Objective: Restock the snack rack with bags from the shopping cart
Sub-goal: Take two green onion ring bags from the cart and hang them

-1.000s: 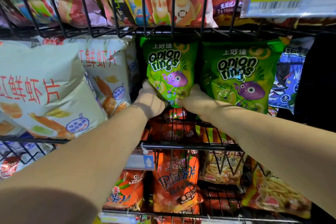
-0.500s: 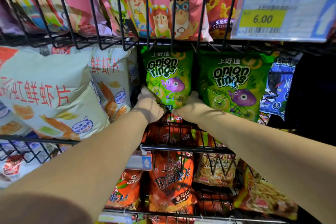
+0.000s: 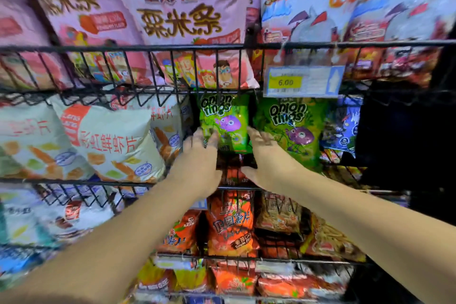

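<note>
Both hands are touching the lower part of one green bag (image 3: 225, 118) of onion rings, and neither is clamping it as far as the blur lets me judge. The left hand (image 3: 197, 158) is laying fairly straight fingers on the lower left corner with its thumb hidden, and the right hand (image 3: 267, 155) is spreading its fingers along the right edge, its thumb reaching out beneath the bottom seam. That green bag is standing upright on the middle shelf of the wire rack (image 3: 74, 181). Its top is tucked under the shelf above, with white bags (image 3: 111, 143) of prawn crackers on its left and a second green bag (image 3: 293, 126) just beside it on its right. A price tag (image 3: 303, 81) is hanging from the upper shelf over that second bag, pink bags (image 3: 182, 15) are filling the shelf above, and orange bags (image 3: 230, 224) are sitting on the shelf below. The step in hand looks like the seating of this bag in its row: the hands are squaring it up and nudging it back rather than carrying it. The shopping cart is lying outside the view, so I cannot tell how much stock is waiting. The next move is probably calling for both hands to lift away without dragging the bag forward or tipping it. They would then be turning back to the cart for another bag, likely for the dark gap between the two green ones.
</note>
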A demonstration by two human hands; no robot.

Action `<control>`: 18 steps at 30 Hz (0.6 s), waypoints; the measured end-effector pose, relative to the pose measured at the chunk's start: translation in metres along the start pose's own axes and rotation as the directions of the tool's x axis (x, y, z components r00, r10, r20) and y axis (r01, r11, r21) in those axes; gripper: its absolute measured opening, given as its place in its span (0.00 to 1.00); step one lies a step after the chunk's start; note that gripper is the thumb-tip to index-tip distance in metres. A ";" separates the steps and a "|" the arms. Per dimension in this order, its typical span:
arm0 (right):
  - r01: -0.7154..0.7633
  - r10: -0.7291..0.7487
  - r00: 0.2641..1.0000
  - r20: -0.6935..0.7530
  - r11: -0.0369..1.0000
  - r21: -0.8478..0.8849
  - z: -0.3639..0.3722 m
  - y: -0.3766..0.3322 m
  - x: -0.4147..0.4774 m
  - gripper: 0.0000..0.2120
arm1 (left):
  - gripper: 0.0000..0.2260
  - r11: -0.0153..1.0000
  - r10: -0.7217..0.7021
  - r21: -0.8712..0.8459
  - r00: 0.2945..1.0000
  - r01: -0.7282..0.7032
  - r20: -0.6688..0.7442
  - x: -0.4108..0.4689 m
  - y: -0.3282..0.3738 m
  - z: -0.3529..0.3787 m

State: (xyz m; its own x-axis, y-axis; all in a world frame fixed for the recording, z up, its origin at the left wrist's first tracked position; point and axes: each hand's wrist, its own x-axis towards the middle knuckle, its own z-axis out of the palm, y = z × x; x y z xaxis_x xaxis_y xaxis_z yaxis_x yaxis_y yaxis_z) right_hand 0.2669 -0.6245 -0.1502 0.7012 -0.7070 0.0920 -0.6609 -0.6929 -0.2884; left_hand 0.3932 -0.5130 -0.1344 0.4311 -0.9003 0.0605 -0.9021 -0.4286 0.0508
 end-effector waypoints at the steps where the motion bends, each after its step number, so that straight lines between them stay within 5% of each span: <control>1: 0.031 -0.032 0.999 -0.023 0.999 -0.023 -0.005 0.001 -0.013 0.45 | 0.34 0.999 0.011 0.037 1.000 -0.010 -0.015 -0.007 -0.001 0.000; 9: 0.103 -0.194 0.936 -0.293 0.948 -0.300 -0.045 0.007 -0.122 0.40 | 0.37 0.966 0.196 0.200 0.971 -0.166 -0.139 -0.092 0.018 -0.043; 14: 0.054 -0.150 0.918 -0.367 0.964 -0.259 -0.057 0.015 -0.186 0.37 | 0.36 0.956 0.276 0.159 0.938 -0.246 -0.209 -0.136 0.042 -0.051; 18: 0.076 -0.093 0.899 -0.429 0.995 -0.058 -0.064 0.024 -0.224 0.36 | 0.35 0.948 0.319 0.100 0.915 -0.304 -0.248 -0.153 0.061 -0.049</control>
State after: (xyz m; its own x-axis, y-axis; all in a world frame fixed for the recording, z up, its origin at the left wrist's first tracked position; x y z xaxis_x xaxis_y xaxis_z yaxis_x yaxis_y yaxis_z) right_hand 0.0766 -0.4917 -0.1168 0.5772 -0.6312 0.5181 -0.6199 -0.7517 -0.2252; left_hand 0.2734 -0.3977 -0.0915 0.1112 -0.9411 0.3192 -0.9876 -0.1404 -0.0701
